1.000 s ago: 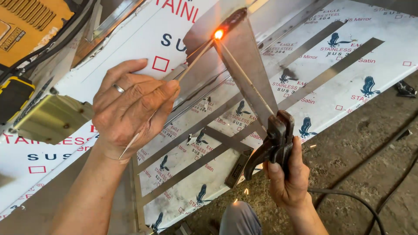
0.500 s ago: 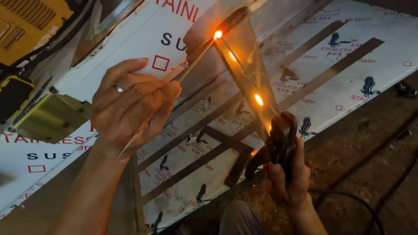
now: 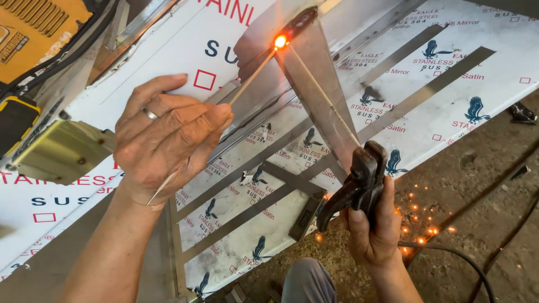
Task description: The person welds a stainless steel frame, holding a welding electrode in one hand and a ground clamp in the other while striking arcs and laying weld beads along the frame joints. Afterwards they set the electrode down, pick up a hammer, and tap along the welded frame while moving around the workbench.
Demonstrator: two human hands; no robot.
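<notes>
The floor (image 3: 477, 185) at the right and near edge is bare, dusty grey-brown ground, lit by flat daylight. Small orange sparks (image 3: 426, 224) lie scattered on it. A dark cable (image 3: 477, 269) curves across the near right corner, and a small dark metal piece (image 3: 522, 112) rests at the far right. At the far left stands a yellow machine casing (image 3: 33, 28) with a vent grille, black cables running beside it.

left hand (image 3: 168, 140): silver ring on one finger | right hand (image 3: 370, 230): bare, ungloved | forearms unsleeved | grey trouser knee (image 3: 306, 280)
</notes>
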